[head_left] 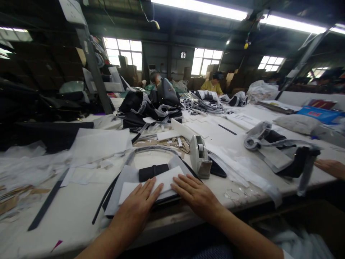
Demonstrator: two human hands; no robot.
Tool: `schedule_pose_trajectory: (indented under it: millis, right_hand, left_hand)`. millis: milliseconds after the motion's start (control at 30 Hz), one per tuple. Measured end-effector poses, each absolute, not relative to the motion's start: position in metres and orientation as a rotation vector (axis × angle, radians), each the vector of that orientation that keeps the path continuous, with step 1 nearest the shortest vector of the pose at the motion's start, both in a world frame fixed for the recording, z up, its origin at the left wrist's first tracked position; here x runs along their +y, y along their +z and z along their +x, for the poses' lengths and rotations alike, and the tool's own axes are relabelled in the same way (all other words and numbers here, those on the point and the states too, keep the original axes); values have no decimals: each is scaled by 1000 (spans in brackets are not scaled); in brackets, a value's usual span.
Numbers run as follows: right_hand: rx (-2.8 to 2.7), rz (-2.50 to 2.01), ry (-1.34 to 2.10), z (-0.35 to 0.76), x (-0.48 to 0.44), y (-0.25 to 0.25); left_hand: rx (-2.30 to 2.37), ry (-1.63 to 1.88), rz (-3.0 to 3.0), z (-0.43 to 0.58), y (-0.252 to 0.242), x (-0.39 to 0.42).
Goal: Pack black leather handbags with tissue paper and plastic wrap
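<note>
I am facing a dark wall point(155, 59), bright windows point(199, 54) glowing along it, tube lights point(205, 9) shining at upper right.

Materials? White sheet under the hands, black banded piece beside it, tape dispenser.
White sheet: probably paper or thin foam, matte; opaque, even white, straight edges.
Black banded piece: leather or imitation, can't tell which; dark, low-sheen surface.
Tape dispenser: likely moulded plastic, satin finish; pale grey body with rounded edges.
</note>
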State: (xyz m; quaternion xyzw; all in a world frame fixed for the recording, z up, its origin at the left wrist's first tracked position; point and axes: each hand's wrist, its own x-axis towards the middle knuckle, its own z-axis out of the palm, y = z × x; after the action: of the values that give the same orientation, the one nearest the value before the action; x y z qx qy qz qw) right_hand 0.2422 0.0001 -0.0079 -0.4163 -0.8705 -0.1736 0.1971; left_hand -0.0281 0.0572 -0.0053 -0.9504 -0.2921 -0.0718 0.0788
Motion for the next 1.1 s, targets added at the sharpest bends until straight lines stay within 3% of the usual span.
schedule_pose_trajectory:
  millis: [167,633,1100]
  right_hand:
    - [-2344,-1273,-508,237,-9,-37]
    - [-2533,-1258,-759,221,7,-26]
    - [-2815,-1346,-532,196,26,56]
  left_hand:
    - [-798,-314,-2783,-30,-11,57]
    - [-875,-320,-2967,-31,-3,68]
    - [-1015,-451,-2751,-32,34,47]
